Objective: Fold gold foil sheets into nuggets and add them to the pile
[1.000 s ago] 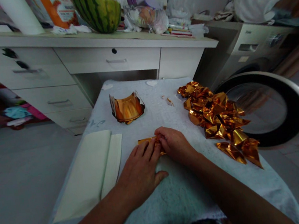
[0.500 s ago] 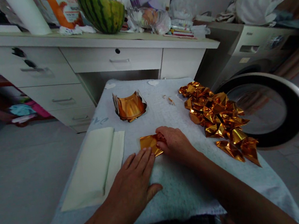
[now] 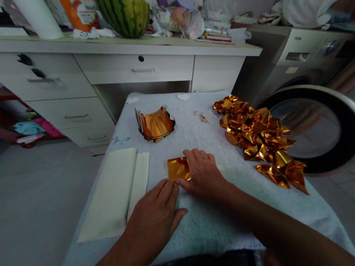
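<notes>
A small rectangle of shiny gold foil paper (image 3: 178, 169) lies flat on the cloth-covered table. My right hand (image 3: 205, 174) rests over its right end, fingers stretched out and lying flat, with the thumb at the near edge. My left hand (image 3: 157, 208) lies palm down with fingers extended, its fingertips touching the near left corner of the foil. Beyond the hands stands a curved stack of gold foil sheets (image 3: 156, 125). To the right is a heap of folded gold foil pieces (image 3: 256, 128). A folded pale sheet of paper (image 3: 110, 195) lies left of my left hand.
The table (image 3: 207, 230) has a light cloth over it. A white desk (image 3: 135, 68) behind it carries a cut watermelon (image 3: 123, 13) and plastic bags. On the right, a washing machine's round door (image 3: 315, 129) hangs open beside the table's edge.
My right hand has gone from curled fingers at the foil's right edge to lying flat over it. My left fingertips have drawn slightly left and nearer, onto the foil's near corner.
</notes>
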Action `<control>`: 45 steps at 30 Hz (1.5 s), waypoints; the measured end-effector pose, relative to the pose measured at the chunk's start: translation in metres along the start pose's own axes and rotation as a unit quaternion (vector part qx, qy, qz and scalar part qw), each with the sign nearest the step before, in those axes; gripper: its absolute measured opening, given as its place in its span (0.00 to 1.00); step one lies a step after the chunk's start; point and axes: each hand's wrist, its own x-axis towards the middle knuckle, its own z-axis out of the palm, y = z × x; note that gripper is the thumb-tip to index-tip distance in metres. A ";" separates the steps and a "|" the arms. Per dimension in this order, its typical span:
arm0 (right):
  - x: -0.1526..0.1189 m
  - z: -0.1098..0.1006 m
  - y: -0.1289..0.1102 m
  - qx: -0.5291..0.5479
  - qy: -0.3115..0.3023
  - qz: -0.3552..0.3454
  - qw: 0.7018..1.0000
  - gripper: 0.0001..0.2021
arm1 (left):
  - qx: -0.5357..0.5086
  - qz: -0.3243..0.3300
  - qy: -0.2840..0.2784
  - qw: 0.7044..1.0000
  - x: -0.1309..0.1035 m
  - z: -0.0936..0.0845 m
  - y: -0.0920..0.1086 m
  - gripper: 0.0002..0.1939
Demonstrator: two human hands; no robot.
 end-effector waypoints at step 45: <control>0.043 -0.015 0.035 0.055 -0.120 -0.047 0.990 0.10 | -0.070 0.028 0.030 0.997 0.008 -0.003 -0.016 0.15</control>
